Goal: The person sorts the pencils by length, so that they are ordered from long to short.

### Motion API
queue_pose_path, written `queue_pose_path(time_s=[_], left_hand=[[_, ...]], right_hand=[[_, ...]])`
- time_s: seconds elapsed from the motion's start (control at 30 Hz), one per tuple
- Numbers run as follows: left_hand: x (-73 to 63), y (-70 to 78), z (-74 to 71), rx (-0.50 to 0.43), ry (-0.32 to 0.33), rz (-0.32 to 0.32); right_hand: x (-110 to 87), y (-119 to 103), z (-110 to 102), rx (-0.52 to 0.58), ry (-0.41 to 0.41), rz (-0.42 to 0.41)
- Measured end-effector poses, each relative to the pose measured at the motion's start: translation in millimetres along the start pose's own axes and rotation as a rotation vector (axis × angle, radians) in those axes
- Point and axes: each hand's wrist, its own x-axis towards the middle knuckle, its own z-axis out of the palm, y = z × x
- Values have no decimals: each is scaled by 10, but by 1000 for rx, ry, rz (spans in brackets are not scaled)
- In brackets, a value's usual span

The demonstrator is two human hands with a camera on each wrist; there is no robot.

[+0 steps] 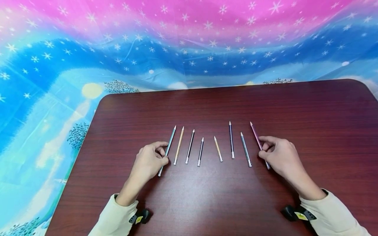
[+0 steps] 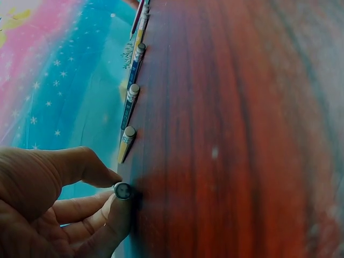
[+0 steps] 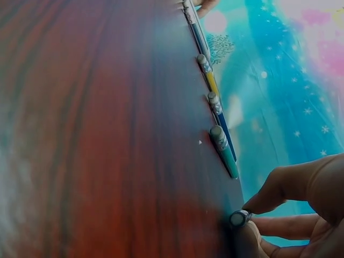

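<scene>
In the head view, my left hand [image 1: 149, 160] pinches a teal pencil [image 1: 171, 139] at the left end of a row. At the right end my right hand [image 1: 281, 154] pinches a pink pencil [image 1: 254, 131]. Both held pencils point away from me, eraser ends nearest. Between the hands lie a yellow pencil [image 1: 178, 146], a black pencil [image 1: 190, 146], a short dark pencil [image 1: 200, 151], a short yellow pencil [image 1: 218, 149], a dark blue pencil [image 1: 231, 140] and a teal-green pencil [image 1: 245, 149]. The left wrist view shows the held pencil's eraser end [image 2: 122, 191] between thumb and fingers.
The pencils lie on a dark red-brown wooden table [image 1: 189, 108] with rounded far corners. A pink and blue snowflake-patterned cloth [image 1: 189, 42] hangs behind it and along its left side. Black wrist cameras [image 1: 144, 216] sit at both pale sleeves [image 1: 332, 213].
</scene>
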Motion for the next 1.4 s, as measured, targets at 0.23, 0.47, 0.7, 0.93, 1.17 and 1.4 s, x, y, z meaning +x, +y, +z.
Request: queue_pose_path(time_s=[0.23, 0.47, 0.7, 0.93, 1.17, 1.4], left_hand=[[14, -16, -19, -46, -19, -27], [29, -51, -36, -115, -44, -42], [30, -82, -54, -179, -55, -37], [32, -117, -100, -221, -56, -36], [40, -166, -162, -332, -66, -56], [87, -240, -233, -418, -81, -71]], right_hand=[[-8, 14, -23, 65, -22, 12], [4, 12, -57, 94, -52, 32], [27, -18, -68, 122, -62, 20], [32, -61, -57, 157, -77, 21], [78, -163, -15, 196, -106, 24], [133, -308, 38, 266, -165, 37]])
